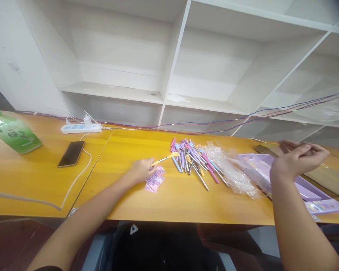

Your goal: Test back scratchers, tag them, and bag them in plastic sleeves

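Note:
My left hand (142, 170) is closed around the yellow handle of a back scratcher (164, 159), whose small hand-shaped head points right. Just beneath that hand, several pink and purple printed cards (156, 180) lie overlapping on the table. To the right is a loose pile of back scratchers (196, 158) in purple, blue, pink and yellow with metal rods. My right hand (298, 160) is raised over the lilac box (313, 194), wrist bent and fingers curled together; whatever they hold, if anything, is hidden.
Crumpled clear plastic wrap (231, 171) lies between the pile and the box, with brown cardboard (327, 177) behind. At left are a green bottle (15, 133), a phone (71, 154), a white power strip (80, 128) and a cable (76, 178). White shelving (124, 88) stands behind the table.

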Demonstrator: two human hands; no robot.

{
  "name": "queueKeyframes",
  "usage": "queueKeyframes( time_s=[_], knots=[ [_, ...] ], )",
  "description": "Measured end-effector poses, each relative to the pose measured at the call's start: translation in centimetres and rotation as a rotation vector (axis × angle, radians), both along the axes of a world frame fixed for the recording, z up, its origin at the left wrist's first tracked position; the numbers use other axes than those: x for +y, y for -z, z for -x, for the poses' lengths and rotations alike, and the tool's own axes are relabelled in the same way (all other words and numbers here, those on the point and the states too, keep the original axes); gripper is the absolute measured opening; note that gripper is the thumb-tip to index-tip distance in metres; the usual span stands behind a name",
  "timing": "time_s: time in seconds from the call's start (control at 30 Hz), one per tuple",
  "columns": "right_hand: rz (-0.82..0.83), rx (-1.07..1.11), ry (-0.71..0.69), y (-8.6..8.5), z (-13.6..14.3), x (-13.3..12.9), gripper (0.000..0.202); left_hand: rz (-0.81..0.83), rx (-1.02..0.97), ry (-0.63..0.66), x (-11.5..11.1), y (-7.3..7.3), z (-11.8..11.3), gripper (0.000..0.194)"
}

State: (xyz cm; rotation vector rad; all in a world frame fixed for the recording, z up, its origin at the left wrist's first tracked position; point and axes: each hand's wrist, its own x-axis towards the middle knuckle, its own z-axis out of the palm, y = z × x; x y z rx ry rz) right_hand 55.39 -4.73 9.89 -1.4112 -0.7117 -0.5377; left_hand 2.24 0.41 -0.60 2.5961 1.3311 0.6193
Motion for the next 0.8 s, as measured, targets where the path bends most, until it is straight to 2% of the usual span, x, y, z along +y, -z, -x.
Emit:
queueKeyframes(
  time_s=[0.07, 0.2, 0.33, 0.4, 0.5, 0.6, 0.67, 0.8],
  knots=[
    [-0.070, -0.003, -0.018, -1.2, 0.8, -0.1, 0.031, 0.003, -0.011, -0.005, 0.0, -0.1, 0.0, 0.031],
    [-0.109, -0.018, -0.046, -2.7, 3.4, -0.7, 0.035, 0.042, -0.036, -0.011, -0.1, -0.3, 0.0, 0.037],
    [-0.205, 0.029, -0.267, -2.5, 7.3, -0.2, 0.016, 0.131, -0.112, -0.012, 0.0, -0.3, 0.0, 0.040],
    [-0.213, 0.033, -0.382, -1.9, 10.0, 0.4, 0.004, 0.198, -0.223, -0.004, 0.2, -0.1, 0.0, 0.043],
    [-0.174, 0.011, -0.520, -0.4, 15.4, 1.3, 0.019, 0.236, -0.430, 0.086, 0.5, -0.1, 0.0, 0.051],
    [-0.038, -0.106, -0.465, 1.7, 22.1, 2.1, 0.021, 0.231, -0.544, 0.181, 0.4, -0.4, -0.1, 0.048],
    [0.088, -0.229, -0.501, 3.3, 26.8, 2.5, 0.018, 0.287, -0.588, 0.194, 0.1, -0.6, -0.2, 0.046],
    [0.281, -0.296, -0.891, 6.2, 34.4, 3.2, 0.015, 0.383, -0.701, 0.223, -0.6, -0.3, -0.8, 0.070]
  ],
)
